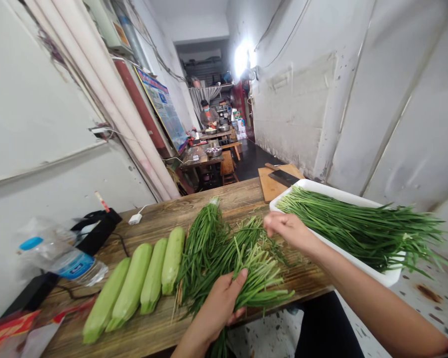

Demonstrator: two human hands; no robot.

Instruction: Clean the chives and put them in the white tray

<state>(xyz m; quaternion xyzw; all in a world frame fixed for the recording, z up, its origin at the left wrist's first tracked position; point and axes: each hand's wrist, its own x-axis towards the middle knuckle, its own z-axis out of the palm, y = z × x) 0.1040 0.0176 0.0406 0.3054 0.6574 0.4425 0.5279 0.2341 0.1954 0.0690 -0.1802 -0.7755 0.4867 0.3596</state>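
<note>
Person at the counter (160, 329), bare-handed, working through long thin green stalks, looks like garlic chives. Left hand (224, 298) is closed around a handful of the greens (259, 278), thumb across the top, pale stalk ends fanned out to the right, at the near edge of the counter; some leaves hang below the edge. Right hand (287, 228) is up and apart from that bunch, near the left end of the white tray (390, 280), fingers curled in; blurred, can't tell if a stray bit is pinched there. Loose scraps (274, 244) lie on the wood by it. Step in hand, my read: picking the bunch over, stripping poor bits off the stalk ends, partway through. Next move would call for the right hand coming back to the pale ends with a light fingertip pinch, left hand firm enough to stop stalks slipping yet not bruising them. More greens: a tied-looking bundle (205, 223) beside the held bunch, and a big heap (351, 223) in the tray, tips over its right end. Four pale green squashes (132, 283) lie to the left, untouched. Cleaver (283, 177) rests on the cutting board (268, 188) at the far edge, not in use.
</note>
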